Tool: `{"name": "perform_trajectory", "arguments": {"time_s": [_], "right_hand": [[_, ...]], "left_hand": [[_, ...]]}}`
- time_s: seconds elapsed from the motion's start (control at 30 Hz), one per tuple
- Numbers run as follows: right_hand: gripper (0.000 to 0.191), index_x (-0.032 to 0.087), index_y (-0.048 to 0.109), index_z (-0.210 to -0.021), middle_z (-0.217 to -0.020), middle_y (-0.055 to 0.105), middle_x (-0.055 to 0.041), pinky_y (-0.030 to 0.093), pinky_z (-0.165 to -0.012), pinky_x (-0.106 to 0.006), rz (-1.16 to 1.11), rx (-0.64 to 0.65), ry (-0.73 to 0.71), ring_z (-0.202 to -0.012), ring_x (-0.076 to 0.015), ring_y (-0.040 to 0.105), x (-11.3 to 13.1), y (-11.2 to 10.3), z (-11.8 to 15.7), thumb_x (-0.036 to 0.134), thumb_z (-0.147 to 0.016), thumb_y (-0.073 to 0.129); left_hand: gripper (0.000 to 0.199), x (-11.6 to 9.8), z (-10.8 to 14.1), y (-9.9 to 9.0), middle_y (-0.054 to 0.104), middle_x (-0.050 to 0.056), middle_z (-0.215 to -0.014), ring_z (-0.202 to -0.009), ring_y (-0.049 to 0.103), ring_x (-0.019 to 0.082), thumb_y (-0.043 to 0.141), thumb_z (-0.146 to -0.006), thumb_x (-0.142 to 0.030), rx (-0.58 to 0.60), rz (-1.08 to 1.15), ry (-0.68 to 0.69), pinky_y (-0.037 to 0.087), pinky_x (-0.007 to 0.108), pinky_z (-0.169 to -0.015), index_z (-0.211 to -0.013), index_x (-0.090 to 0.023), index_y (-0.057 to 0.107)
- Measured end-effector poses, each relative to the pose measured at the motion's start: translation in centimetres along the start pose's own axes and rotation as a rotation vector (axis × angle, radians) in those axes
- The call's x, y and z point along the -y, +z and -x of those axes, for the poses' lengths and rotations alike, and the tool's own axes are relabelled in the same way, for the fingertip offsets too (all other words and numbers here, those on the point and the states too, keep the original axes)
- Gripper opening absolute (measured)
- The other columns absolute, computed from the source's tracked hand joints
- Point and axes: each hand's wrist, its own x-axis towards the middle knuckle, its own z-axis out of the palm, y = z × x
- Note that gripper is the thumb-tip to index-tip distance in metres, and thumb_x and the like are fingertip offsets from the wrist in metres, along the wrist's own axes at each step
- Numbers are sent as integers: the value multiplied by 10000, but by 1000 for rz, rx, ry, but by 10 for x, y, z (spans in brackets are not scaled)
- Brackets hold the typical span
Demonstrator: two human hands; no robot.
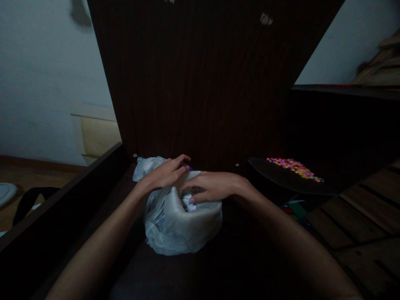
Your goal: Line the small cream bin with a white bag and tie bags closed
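A translucent whitish plastic bag stands on the dark wooden surface in front of me, its mouth facing up. My left hand lies over the bag's far left rim, fingers spread and pointing right. Across the mouth from the right comes my right hand, its thumb apart from the fingers and dipping inside; some fingertips are hidden. Crumpled white material shows in the opening beside that thumb. Behind my left hand rests a second whitish plastic bag. A small purple patch peeks out by my left fingertips; its kind is unclear.
A tall dark wooden panel rises behind the bags. On the left runs a raised board edge. Small pink and yellow pieces lie on a dark rounded shelf at right. Wooden slats are at the lower right.
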Motion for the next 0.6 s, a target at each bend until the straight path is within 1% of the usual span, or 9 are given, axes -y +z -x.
{"name": "perform_trajectory", "arguments": {"time_s": [0.07,0.13,0.17,0.2,0.27,0.33,0.4,0.5,0.6], "right_hand": [[258,170,709,-1196,-1133,754,-74,501,-879,-283,-75,-257,-62,-1011,-191,703,1,-2,22,244,-986,579],[217,160,730,-1115,-1040,767,-59,498,-830,-270,-116,-492,-54,-930,-176,708,-1,3,41,238,-986,574],[195,156,736,-1071,-996,768,-53,496,-803,-268,-120,-582,-26,-890,-172,705,-2,7,49,234,-977,584],[175,155,739,-1030,-951,766,-47,494,-770,-267,-120,-652,10,-846,-168,699,-5,12,56,231,-968,595],[152,156,737,-962,-876,747,-40,484,-710,-265,-110,-741,62,-769,-160,674,-8,23,64,241,-958,611],[165,154,732,-946,-874,733,-47,487,-725,-278,-86,-744,39,-783,-165,663,-8,32,67,272,-963,618],[217,151,734,-1005,-968,738,-69,493,-835,-314,-41,-638,-25,-908,-191,672,-4,37,66,341,-965,635],[447,151,721,-1143,-1175,726,-106,443,-1021,-387,34,-405,-50,-1143,-258,639,5,42,60,530,-909,682],[475,156,729,-1146,-1162,737,-111,435,-1037,-401,95,-301,-19,-1156,-280,639,9,44,55,556,-895,687]], "left_hand": [[297,-14,4,-4,727,92,-1144,-1032,682,239,451,-947,-303,-202,11,66,514,358,-913,-1156,-169,614],[220,-31,9,-7,729,61,-994,-910,682,213,466,-946,-285,-258,-2,122,511,320,-818,-1025,-173,638],[193,-38,10,-8,721,47,-935,-849,673,197,471,-936,-259,-203,-15,152,502,299,-769,-974,-175,641],[178,-44,11,-9,714,38,-894,-803,664,184,479,-926,-230,-90,-37,182,492,282,-734,-951,-173,646],[172,-53,7,-7,718,31,-862,-760,658,167,501,-901,-168,221,-111,215,481,257,-704,-954,-166,665],[191,-56,0,-1,743,39,-890,-774,673,168,542,-881,-135,542,-226,172,486,245,-708,-998,-158,692],[198,-56,-11,6,768,60,-936,-804,694,190,606,-864,-157,747,-330,90,500,252,-710,-1025,-149,720],[235,-54,-24,17,785,84,-986,-843,710,229,705,-809,-196,845,-400,23,521,274,-709,-1033,-141,749],[276,-54,-31,24,789,57,-995,-847,714,224,717,-781,-145,878,-418,-4,525,261,-686,-1054,-156,752]]}}
